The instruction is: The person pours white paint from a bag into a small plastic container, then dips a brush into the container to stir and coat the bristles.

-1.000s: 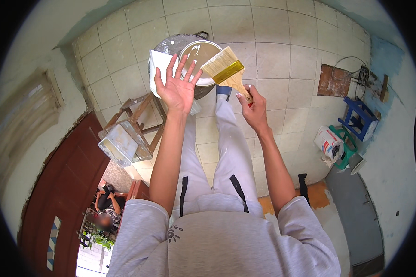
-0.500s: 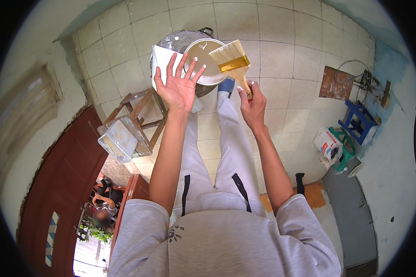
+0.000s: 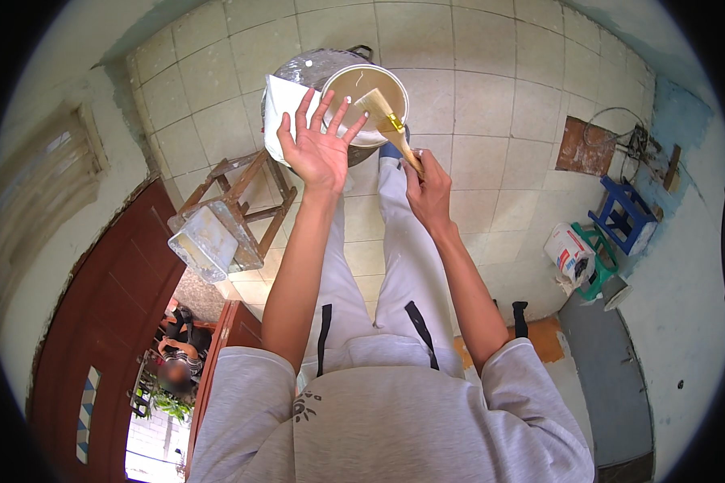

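My left hand [image 3: 321,149] is raised palm up with its fingers spread, and nothing lies in it. In my right hand [image 3: 429,189] is the wooden handle of a wide paintbrush [image 3: 392,125], its pale bristles close to my left fingertips and turned edge-on. Below both hands stands a round white bucket [image 3: 405,88] with beige inside. A white flat piece [image 3: 279,121], partly hidden by my left hand, lies beside the bucket on a round, plastic-covered surface [image 3: 318,68].
A wooden stool [image 3: 246,181] with a paint-smeared plastic container [image 3: 205,243] stands at left. By the right wall are a blue stool [image 3: 625,213], a green container [image 3: 606,262] and loose cables [image 3: 638,145]. Beyond the red door [image 3: 109,314], a person [image 3: 181,354] sits.
My right hand has turned the paintbrush from its broad face to its narrow edge and brought it slightly left and lower, nearer my left fingers. The left hand stays spread, shifted slightly right.
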The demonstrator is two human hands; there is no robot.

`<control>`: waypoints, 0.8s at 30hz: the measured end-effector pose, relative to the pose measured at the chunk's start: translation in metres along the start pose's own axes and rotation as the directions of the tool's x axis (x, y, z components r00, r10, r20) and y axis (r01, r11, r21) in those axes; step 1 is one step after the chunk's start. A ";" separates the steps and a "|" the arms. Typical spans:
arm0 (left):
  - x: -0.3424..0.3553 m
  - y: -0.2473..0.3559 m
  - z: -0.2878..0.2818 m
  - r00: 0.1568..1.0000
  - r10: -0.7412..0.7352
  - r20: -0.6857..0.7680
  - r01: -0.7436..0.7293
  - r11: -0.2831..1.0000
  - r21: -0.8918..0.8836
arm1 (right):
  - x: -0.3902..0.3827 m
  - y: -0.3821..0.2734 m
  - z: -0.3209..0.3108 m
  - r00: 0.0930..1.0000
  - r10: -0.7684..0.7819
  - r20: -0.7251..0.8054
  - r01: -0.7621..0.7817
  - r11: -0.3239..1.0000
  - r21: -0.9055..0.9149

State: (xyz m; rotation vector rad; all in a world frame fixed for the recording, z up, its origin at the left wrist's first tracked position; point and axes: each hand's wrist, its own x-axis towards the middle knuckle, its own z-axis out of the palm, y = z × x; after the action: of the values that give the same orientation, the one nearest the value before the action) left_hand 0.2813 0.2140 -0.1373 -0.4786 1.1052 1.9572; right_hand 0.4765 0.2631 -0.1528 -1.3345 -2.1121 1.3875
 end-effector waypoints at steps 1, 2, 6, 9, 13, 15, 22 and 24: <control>0.001 -0.001 0.000 1.000 -0.003 0.011 0.003 1.000 -0.019 | 0.000 0.003 0.000 1.000 0.011 -0.001 -0.011 1.000 0.002; 0.004 -0.004 -0.005 1.000 -0.004 0.012 0.004 1.000 -0.019 | 0.000 0.004 0.000 1.000 0.020 -0.002 -0.020 1.000 0.004; 0.031 -0.026 -0.027 0.991 0.023 0.131 -0.108 0.714 0.691 | -0.001 0.000 -0.008 0.990 0.102 -0.093 -0.100 0.995 0.024; 0.051 -0.047 -0.022 0.956 -0.111 0.273 -0.232 0.286 0.930 | -0.004 -0.001 -0.019 0.975 0.175 -0.133 -0.170 0.984 0.048; 0.101 -0.080 -0.034 0.876 -0.215 0.433 -0.476 -0.226 0.850 | -0.008 -0.005 -0.026 0.972 0.188 -0.138 -0.182 0.982 0.058; 0.130 -0.092 -0.065 0.847 -0.386 0.365 -0.500 -0.344 0.795 | -0.009 -0.005 -0.025 0.975 0.181 -0.127 -0.175 0.983 0.059; 0.133 -0.105 -0.071 0.867 -0.329 0.375 -0.491 -0.429 0.758 | -0.014 0.012 -0.038 0.951 0.213 -0.224 -0.196 0.976 0.094; 0.129 -0.099 -0.062 0.854 -0.365 0.370 -0.509 -0.445 0.736 | -0.015 0.016 -0.039 0.950 0.213 -0.226 -0.199 0.976 0.086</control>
State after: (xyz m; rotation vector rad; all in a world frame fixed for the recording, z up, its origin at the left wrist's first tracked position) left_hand 0.2804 0.2502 -0.3078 1.2502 1.9430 0.1682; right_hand 0.5186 0.2754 -0.1429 -1.6437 -1.8051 1.2859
